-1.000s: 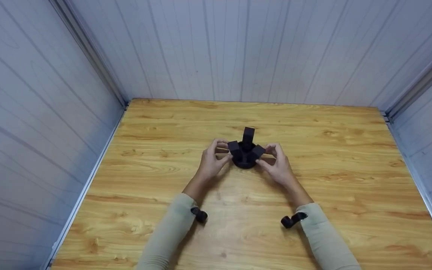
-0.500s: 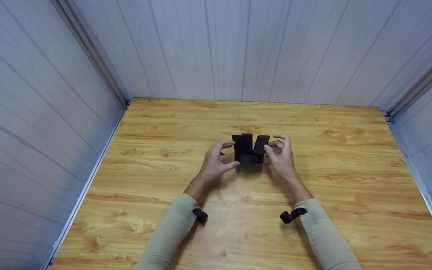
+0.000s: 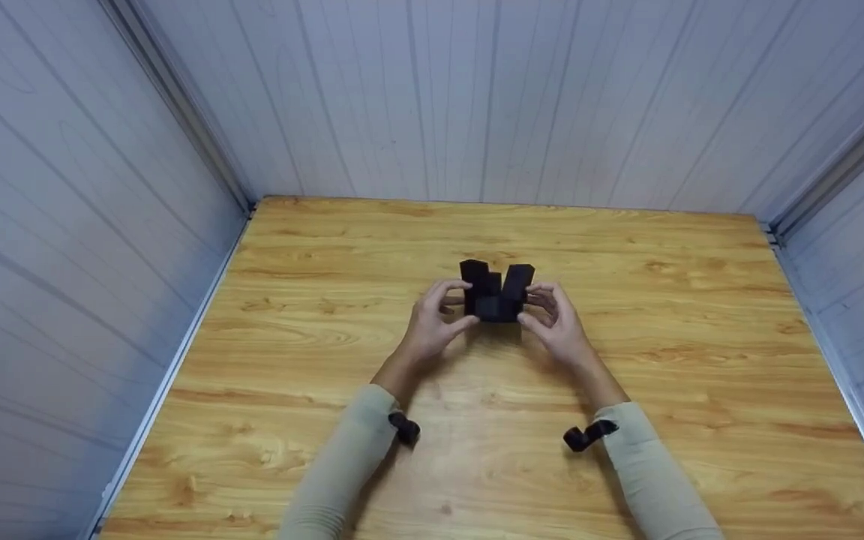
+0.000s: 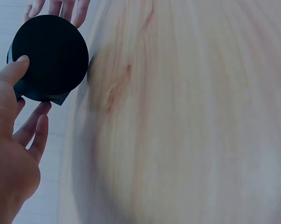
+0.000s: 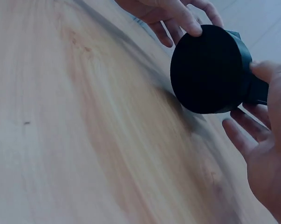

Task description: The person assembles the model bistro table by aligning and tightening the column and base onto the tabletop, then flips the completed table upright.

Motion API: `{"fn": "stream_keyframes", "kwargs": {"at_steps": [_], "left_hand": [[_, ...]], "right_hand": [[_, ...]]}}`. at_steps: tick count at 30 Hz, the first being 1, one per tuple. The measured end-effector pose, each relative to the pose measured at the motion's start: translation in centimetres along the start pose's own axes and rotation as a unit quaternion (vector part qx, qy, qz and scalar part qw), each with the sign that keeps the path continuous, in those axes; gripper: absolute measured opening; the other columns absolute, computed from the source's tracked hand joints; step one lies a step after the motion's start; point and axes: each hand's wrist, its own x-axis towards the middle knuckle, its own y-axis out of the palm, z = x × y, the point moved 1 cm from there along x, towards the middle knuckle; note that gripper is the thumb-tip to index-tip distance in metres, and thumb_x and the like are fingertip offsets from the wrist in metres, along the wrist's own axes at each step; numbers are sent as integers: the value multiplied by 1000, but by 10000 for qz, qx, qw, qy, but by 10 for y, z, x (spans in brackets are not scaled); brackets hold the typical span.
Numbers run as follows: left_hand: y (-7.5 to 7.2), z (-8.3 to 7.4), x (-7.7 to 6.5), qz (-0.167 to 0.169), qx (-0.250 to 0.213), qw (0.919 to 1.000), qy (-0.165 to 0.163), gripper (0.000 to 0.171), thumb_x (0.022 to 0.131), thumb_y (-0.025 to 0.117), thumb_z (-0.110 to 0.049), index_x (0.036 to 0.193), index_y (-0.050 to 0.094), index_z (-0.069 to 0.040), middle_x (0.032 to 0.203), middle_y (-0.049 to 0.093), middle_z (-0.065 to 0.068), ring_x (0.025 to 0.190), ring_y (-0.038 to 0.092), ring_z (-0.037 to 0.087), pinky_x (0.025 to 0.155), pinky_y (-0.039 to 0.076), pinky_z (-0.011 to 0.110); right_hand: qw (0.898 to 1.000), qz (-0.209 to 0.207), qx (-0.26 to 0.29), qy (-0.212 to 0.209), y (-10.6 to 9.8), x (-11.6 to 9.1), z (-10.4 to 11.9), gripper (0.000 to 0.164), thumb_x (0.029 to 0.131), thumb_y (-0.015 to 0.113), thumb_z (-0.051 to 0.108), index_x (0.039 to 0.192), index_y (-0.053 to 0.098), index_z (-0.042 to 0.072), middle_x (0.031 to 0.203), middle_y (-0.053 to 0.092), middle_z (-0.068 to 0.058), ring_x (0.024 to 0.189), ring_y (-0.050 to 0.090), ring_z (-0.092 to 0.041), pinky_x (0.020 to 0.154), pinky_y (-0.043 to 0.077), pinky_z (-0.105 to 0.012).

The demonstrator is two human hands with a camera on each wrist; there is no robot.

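Between my two hands in the head view is a black object (image 3: 498, 307) with a round base and several blocky prongs standing up from it. It is lifted a little above the wooden table, its shadow just below. My left hand (image 3: 430, 321) pinches the left side, thumb at the near edge and fingers behind. On the right side, my right hand (image 3: 561, 328) grips it the same way. The left wrist view shows the base's flat, plain disc (image 4: 49, 58) with my left thumb on it. In the right wrist view the disc (image 5: 208, 70) also faces the camera, prongs mostly hidden behind.
The wood-grain table (image 3: 492, 465) spreads around the hands. Pale panelled walls stand at the back (image 3: 447, 97), left (image 3: 64, 262) and right (image 3: 859, 240). A small black wrist device (image 3: 406, 430) sits on the left sleeve, with a similar device (image 3: 588, 435) on the right.
The black object has tipped from showing its open top to showing its side, and has turned so its prongs stand differently. My right hand loosened half a second ago and now grips lower down.
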Motion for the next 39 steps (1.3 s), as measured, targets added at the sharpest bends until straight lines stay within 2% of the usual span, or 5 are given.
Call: {"fn": "stream_keyframes", "kwargs": {"at_steps": [5,13,21,26,39], "left_hand": [[2,2,1,-78,-147,9996,-207,43,97,89,-8,136,71,-6,144,70,19,123,79,39,99,68,53],[3,3,-1,-14,-172,9995,-264,29,96,83,5,121,70,0,139,66,24,124,78,44,101,66,57],[2,3,-3,41,-87,9998,-171,27,96,78,12,119,70,1,141,65,27,127,76,45,106,66,52],[3,2,-2,9,74,9999,-124,25,96,78,11,117,71,-1,146,65,26,132,74,42,110,64,50],[0,-10,8,69,-301,9984,-465,28,98,80,8,123,70,-1,151,64,23,129,76,43,90,64,31]], "right_hand": [[9987,393,100,-299,1,-6,-6,51,89,71,-29,134,49,-20,142,59,-7,129,66,-5,104,62,-22],[9972,432,-32,-604,2,-8,-10,22,90,68,-29,109,61,-21,153,44,-43,131,64,5,110,59,-18],[9972,274,106,-694,4,-8,-13,12,91,62,-30,102,65,-28,155,39,-48,116,70,5,104,58,-10],[9979,151,38,-626,3,-8,-12,11,91,63,-29,101,67,-27,153,42,-47,119,68,6,103,57,-9],[9985,107,185,-513,-2,-4,5,15,92,63,-28,107,67,-29,162,41,-45,137,59,3,106,59,-13]]}}
